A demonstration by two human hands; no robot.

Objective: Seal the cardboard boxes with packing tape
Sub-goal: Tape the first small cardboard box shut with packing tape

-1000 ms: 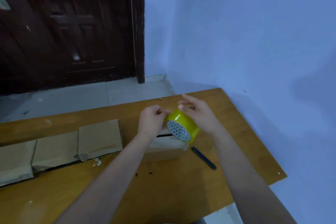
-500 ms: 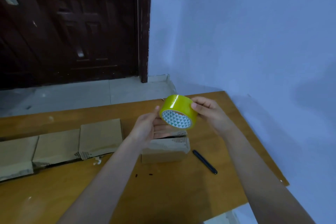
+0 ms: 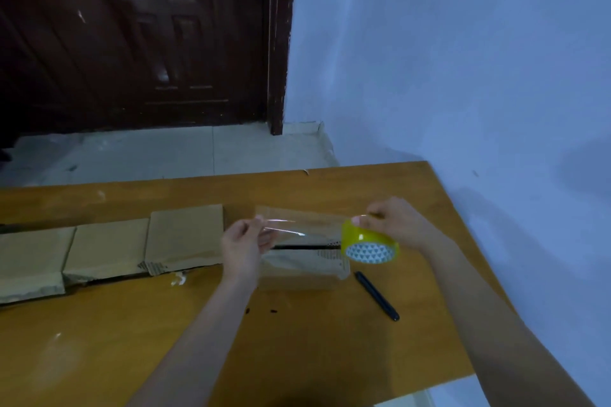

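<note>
We are stretching tape strip [image 3: 297, 229] over open cardboard box [image 3: 304, 269]: left hand [image 3: 243, 246] pinching free end at 9 o'clock, right hand [image 3: 395, 225] gripping tape roll [image 3: 368, 243] at 3. Next: lowering strip onto seam.

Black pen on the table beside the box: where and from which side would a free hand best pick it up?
Pinch the black pen at mid-barrel, coming from above with the fingers across its width. It lies flat on the table, slanted, with bare wood on both long sides. Its far end sits close to the cardboard box, so the middle or near end probably offers more room. Both hands are busy with the tape now.
</note>
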